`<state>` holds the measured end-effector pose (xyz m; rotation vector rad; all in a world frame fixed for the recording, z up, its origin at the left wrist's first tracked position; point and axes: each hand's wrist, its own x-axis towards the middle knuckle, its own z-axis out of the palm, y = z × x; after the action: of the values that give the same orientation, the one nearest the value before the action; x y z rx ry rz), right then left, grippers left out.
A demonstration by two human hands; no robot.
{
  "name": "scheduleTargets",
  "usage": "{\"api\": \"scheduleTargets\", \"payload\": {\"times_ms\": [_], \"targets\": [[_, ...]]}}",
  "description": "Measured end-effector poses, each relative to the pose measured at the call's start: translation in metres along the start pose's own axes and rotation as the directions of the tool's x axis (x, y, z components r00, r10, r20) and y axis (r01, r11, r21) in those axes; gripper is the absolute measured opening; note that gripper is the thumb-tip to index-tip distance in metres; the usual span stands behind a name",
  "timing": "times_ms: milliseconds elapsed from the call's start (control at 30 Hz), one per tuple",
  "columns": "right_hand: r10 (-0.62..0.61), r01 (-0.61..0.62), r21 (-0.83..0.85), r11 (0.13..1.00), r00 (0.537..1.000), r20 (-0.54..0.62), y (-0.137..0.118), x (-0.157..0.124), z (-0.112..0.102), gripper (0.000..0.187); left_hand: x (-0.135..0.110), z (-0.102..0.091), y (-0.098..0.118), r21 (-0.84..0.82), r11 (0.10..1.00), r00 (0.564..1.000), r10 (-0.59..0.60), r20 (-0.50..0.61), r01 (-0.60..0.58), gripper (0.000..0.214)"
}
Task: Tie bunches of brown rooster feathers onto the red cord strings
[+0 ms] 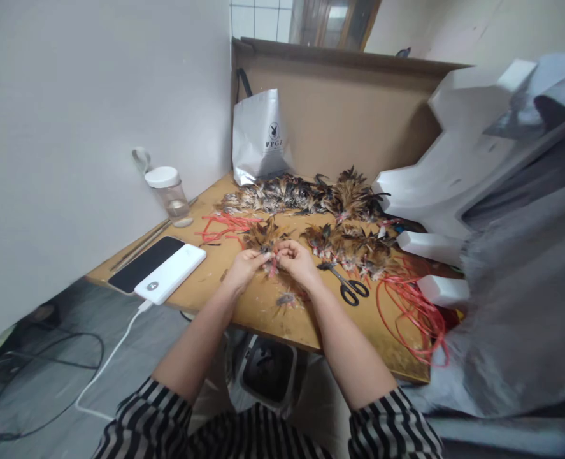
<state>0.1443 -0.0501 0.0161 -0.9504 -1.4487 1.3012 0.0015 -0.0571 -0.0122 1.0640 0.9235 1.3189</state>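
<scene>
Both hands meet over the middle of the wooden table around a bundle of brown feathers [265, 234], whose tips fan away from me. My left hand [246, 266] pinches the bundle's base from the left. From the right, my right hand [297, 260] closes finger and thumb at the same base, where a bit of pink-red strip shows; fingers partly hide it. Loose feather bits [286, 298] lie just below the hands. Black-handled scissors [346, 284] rest right of my right hand, near a row of feather bundles [353, 248].
Red plastic strips [413, 312] lie at the right edge, more red strips [225, 224] at left. A feather pile [286, 194] lies at the back before a silver bag [258, 137]. A power bank [170, 274], phone [146, 262] and jar [168, 191] stand left; white foam [425, 172] right; a bin [269, 370] below.
</scene>
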Motion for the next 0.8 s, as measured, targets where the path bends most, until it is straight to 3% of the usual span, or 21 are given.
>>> {"api": "scheduleTargets", "payload": {"times_ms": [400,800], "targets": [[0.058,-0.056,0.036,0.998,0.997,-0.06,0.0032,0.0005,0.0031,0.023,0.0012,-0.0022,-0.0022,0.038,0.999,1.0,-0.01,-0.009,0.011,0.027],[0.032,-0.034,-0.05,0.998,0.998,-0.054,0.0024,0.0004,-0.0003,0.015,0.0016,-0.0034,-0.0055,0.014,1.0,1.0,0.026,0.004,-0.026,0.025]]}}
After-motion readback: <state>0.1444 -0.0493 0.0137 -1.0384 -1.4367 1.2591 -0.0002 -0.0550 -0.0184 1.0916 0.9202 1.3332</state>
